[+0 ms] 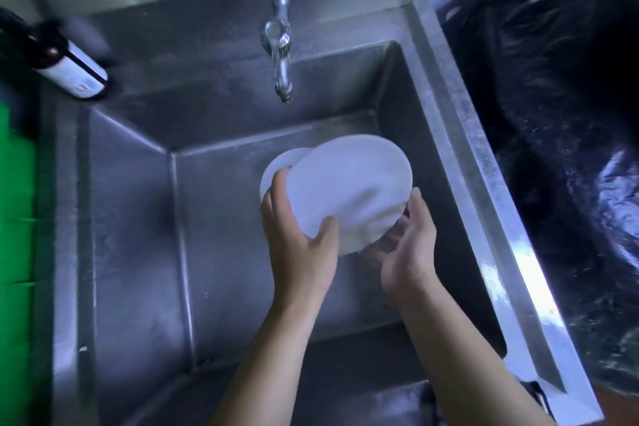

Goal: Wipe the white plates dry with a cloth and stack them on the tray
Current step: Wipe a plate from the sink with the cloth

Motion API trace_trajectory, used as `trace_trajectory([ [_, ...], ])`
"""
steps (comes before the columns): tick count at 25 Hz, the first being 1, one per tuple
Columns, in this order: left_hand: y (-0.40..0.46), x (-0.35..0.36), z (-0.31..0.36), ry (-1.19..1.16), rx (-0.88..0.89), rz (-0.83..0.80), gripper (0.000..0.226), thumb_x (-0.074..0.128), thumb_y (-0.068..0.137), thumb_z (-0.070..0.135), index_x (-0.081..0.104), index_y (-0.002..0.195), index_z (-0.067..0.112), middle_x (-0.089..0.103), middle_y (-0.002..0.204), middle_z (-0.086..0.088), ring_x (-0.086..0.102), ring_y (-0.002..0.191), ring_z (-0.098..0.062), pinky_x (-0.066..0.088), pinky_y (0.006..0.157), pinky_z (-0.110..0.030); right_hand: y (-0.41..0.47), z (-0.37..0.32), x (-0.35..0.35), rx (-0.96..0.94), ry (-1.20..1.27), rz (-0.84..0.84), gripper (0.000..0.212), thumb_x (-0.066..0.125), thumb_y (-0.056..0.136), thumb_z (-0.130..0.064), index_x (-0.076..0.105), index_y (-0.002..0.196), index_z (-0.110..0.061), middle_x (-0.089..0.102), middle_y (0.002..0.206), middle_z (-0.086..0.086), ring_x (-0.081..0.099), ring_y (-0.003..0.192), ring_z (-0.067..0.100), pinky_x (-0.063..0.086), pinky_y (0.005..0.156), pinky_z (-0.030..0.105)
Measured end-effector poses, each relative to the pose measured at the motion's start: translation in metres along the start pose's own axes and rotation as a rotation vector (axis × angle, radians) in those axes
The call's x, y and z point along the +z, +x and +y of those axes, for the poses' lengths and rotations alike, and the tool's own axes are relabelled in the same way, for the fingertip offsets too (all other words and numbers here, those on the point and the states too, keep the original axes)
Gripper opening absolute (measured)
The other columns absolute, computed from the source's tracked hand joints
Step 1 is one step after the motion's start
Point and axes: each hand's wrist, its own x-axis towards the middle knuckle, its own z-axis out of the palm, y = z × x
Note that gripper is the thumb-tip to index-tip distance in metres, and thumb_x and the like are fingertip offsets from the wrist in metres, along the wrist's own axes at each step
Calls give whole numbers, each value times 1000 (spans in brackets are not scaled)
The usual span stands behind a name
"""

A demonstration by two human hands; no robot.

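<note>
Over the steel sink (131, 218) I hold a white plate (352, 169), tilted with its face toward me. My left hand (297, 235) grips its lower left rim, thumb on the face and fingers behind. My right hand (408, 245) cups the lower right rim from below with curled fingers. A soft white fold on the plate's lower part (363, 218) looks like a cloth, but blur makes it uncertain. A second white plate (276, 166) shows behind the first, at its upper left. No tray is in view.
A metal tap (281, 76) hangs over the sink's back, just above the plates. A dark bottle (74, 71) lies on the left rim. Something green (15, 235) borders the left edge. A black plastic bag (553, 114) fills the right side.
</note>
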Motion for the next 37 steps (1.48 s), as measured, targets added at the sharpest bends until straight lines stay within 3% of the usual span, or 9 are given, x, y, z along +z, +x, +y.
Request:
trace_trajectory([
  [4, -24, -21, 73, -359, 166, 155, 68, 56, 75, 0, 39, 140, 14, 57, 135, 0, 58, 121, -13, 49, 98, -22, -56, -68, 10, -429, 55, -233, 44, 46, 99, -54, 66, 120, -22, 71, 115, -2, 68, 108, 18, 56, 87, 38],
  [7, -42, -29, 97, -492, 433, 215, 67, 52, 76, -17, 43, 136, 11, 62, 130, 14, 59, 121, -7, 49, 96, -18, -84, -101, 9, -780, 101, -394, 32, 47, 96, -54, 68, 109, -34, 66, 111, -7, 63, 109, 13, 57, 85, 33],
  [9, -51, -24, 87, -487, 483, 227, 75, 51, 76, -19, 37, 146, 4, 55, 144, -3, 55, 131, -18, 48, 102, -23, -87, -97, 2, -895, 101, -457, 28, 45, 101, -48, 66, 115, -36, 65, 116, -6, 61, 113, 14, 56, 86, 32],
  [13, -65, -6, 39, -387, -69, 219, 59, 57, 72, 9, 50, 130, 14, 65, 122, 0, 62, 110, -17, 49, 88, -21, -65, -50, -26, -587, -124, -227, 29, 46, 103, -43, 74, 104, -34, 72, 104, -4, 66, 102, 15, 53, 95, 47],
  [16, -82, -3, -4, -346, -348, 195, 46, 58, 66, 22, 55, 112, 30, 67, 107, 11, 64, 95, -8, 46, 76, -26, -53, -21, -55, -399, -303, -196, 33, 49, 100, -49, 75, 99, -29, 74, 97, 0, 68, 93, 13, 54, 86, 37],
  [22, -81, -13, 40, -451, -179, 275, 50, 58, 67, 12, 53, 117, 15, 68, 117, -1, 65, 102, -19, 53, 87, -38, -87, -61, -41, -580, -242, -348, 29, 48, 104, -38, 75, 92, -36, 74, 97, -8, 67, 99, 11, 52, 94, 45],
  [29, -83, -46, 109, -530, 502, 321, 69, 53, 73, -13, 31, 138, -4, 60, 134, -6, 62, 119, -19, 52, 92, -27, -131, -117, -31, -1027, 120, -656, 25, 51, 106, -31, 76, 106, -26, 72, 100, -11, 65, 100, 11, 55, 90, 45],
  [34, -106, -25, 50, -332, -121, 240, 56, 60, 65, 15, 47, 120, 13, 62, 110, 9, 63, 108, -16, 45, 83, -27, -82, -44, -55, -505, -276, -247, 29, 55, 102, -26, 76, 81, -25, 67, 79, -8, 58, 85, 16, 47, 73, 33],
  [37, -106, -30, 31, -282, -155, 184, 55, 62, 65, 20, 49, 118, 21, 64, 110, 11, 63, 100, -3, 46, 78, -26, -66, -27, -76, -493, -307, -305, 25, 54, 99, -34, 72, 87, -21, 63, 77, -7, 55, 75, 11, 48, 70, 37],
])
